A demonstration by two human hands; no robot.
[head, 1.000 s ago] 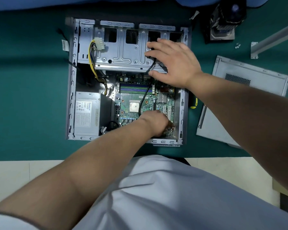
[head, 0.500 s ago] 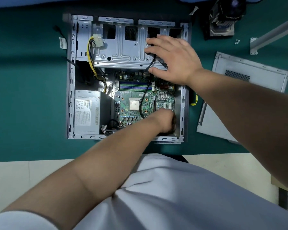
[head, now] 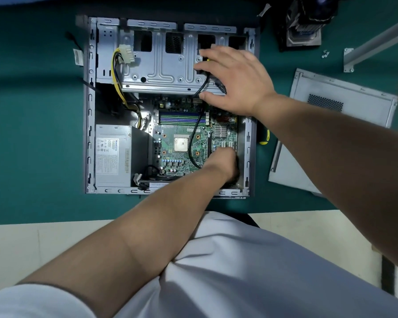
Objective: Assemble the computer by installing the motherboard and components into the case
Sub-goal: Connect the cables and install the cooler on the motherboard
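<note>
- Now your right hand [head: 236, 80] lies flat, fingers spread, on the case [head: 89, 125] drive cage.
- Your left hand [head: 224, 164] reaches the motherboard [head: 180, 161] inside the case; its grip cannot be told.

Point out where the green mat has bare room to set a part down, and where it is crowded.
Bare mat lies left of the case, out to the picture's edge, and a narrower strip runs between the case's near wall and the mat's front edge. Right of the case it is crowded: side panel, yellow-handled screwdriver, loose screws, metal bracket, cooler.
</note>
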